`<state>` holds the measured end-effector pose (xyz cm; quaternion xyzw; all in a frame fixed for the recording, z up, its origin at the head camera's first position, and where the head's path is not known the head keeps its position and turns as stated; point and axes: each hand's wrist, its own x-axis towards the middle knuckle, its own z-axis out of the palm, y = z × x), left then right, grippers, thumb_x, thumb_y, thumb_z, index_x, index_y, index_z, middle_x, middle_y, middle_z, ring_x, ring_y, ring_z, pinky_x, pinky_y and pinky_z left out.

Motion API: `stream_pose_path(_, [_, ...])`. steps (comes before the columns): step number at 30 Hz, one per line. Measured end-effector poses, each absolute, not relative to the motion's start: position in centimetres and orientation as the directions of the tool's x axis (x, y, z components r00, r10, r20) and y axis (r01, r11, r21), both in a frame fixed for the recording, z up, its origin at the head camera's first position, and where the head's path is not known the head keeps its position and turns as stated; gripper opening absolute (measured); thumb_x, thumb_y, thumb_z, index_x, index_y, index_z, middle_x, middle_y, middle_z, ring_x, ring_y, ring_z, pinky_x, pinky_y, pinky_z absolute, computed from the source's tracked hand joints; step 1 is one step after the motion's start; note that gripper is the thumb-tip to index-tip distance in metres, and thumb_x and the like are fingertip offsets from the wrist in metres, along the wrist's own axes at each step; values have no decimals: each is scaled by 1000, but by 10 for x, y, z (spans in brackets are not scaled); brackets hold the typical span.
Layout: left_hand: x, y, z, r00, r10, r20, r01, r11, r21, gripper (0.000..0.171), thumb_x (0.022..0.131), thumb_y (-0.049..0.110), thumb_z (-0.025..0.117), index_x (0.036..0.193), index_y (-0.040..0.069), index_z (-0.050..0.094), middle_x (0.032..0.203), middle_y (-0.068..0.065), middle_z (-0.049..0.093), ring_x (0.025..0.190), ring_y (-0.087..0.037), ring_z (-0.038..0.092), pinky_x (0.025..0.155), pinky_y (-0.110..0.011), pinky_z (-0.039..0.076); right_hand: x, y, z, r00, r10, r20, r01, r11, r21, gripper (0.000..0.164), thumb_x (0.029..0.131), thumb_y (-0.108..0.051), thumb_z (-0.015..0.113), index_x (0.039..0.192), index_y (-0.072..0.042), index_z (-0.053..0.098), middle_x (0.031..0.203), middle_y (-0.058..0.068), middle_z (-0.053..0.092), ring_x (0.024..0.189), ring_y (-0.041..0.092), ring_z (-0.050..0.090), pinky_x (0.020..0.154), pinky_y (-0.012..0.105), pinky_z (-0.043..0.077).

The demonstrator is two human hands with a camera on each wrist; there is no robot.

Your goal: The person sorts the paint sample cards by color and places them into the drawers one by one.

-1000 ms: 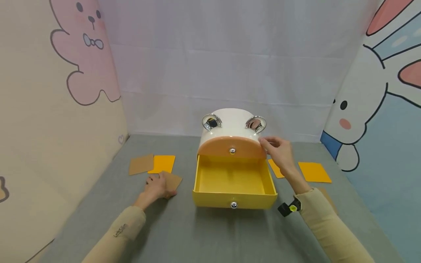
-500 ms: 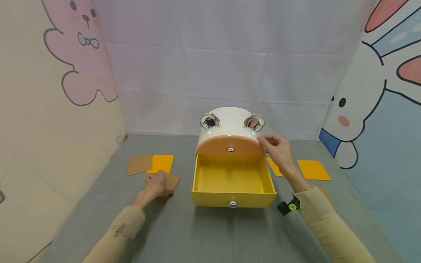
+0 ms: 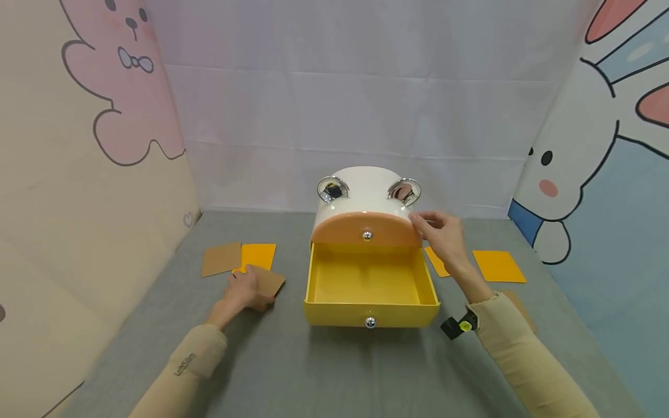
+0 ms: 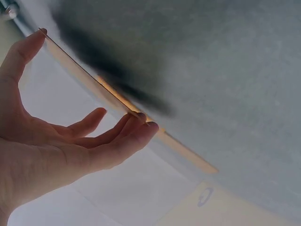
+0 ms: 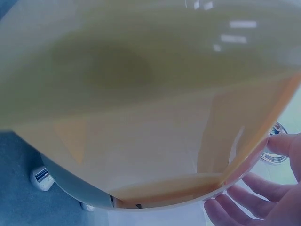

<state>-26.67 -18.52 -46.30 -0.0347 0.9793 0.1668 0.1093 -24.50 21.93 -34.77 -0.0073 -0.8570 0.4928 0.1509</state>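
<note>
In the head view, my left hand (image 3: pixel 243 290) holds a square brown card (image 3: pixel 269 281) at the left. The left wrist view shows the card (image 4: pixel 84 73) edge-on, spanning from thumb tip to fingertips, tilted above the table with a shadow beneath. A white drawer box (image 3: pixel 366 183) with two silver ring eyes stands in the middle. Its orange upper drawer (image 3: pixel 340 230) is closed, while the yellow lower drawer (image 3: pixel 334 316) is pulled out and empty. My right hand (image 3: pixel 444 238) touches the box's right side beside the orange front, fingers loosely extended (image 5: pixel 263 188).
Left of the box, another brown card (image 3: pixel 222 259) lies beside an orange card (image 3: pixel 258 255). To the right are two orange cards, a nearer one (image 3: pixel 436 262) partly behind my wrist and a farther one (image 3: pixel 499 266). My right sleeve partly covers a brown card (image 3: pixel 520 307).
My left hand has raised and tilted the brown card, which lay flat before. The right hand keeps its place on the box. The head view has shifted slightly.
</note>
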Motion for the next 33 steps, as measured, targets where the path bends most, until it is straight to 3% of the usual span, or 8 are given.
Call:
stream_pose_path(9, [-263, -190, -416, -995, 84, -48, 59, 920, 387, 72, 68, 35, 80, 109, -13, 45, 104, -34, 54, 101, -49, 51, 91, -57, 41, -246, 218, -347, -954, 156, 254, -144, 502, -852, 49, 91, -46, 63, 113, -2, 67, 112, 18, 68, 104, 29, 64, 71, 13, 51])
stream_pose_path(18, [-246, -182, -359, -982, 181, 59, 187, 855, 484, 78, 74, 34, 78, 126, -12, 42, 128, -32, 51, 113, -48, 50, 91, -54, 45, -245, 218, -346, -957, 154, 247, -140, 502, -853, 49, 91, -46, 62, 114, -2, 67, 112, 18, 67, 105, 29, 64, 72, 14, 51])
stream_pose_path(23, [-235, -171, -338, -961, 234, 147, 276, 833, 480, 81, 72, 36, 77, 129, -10, 43, 130, -30, 51, 111, -43, 51, 92, -51, 46, -244, 219, -347, -958, 150, 243, -136, 506, -851, 51, 91, -46, 62, 115, -2, 66, 113, 18, 67, 106, 30, 64, 73, 15, 51])
stream_pose_path(33, [-213, -135, -311, -930, 334, 156, 368, 815, 447, 85, 69, 34, 80, 135, -4, 43, 134, -21, 51, 120, -39, 45, 99, -53, 44, -245, 218, -346, -958, 155, 240, -132, 507, -852, 50, 91, -46, 62, 115, -2, 66, 113, 17, 67, 106, 29, 64, 73, 14, 51])
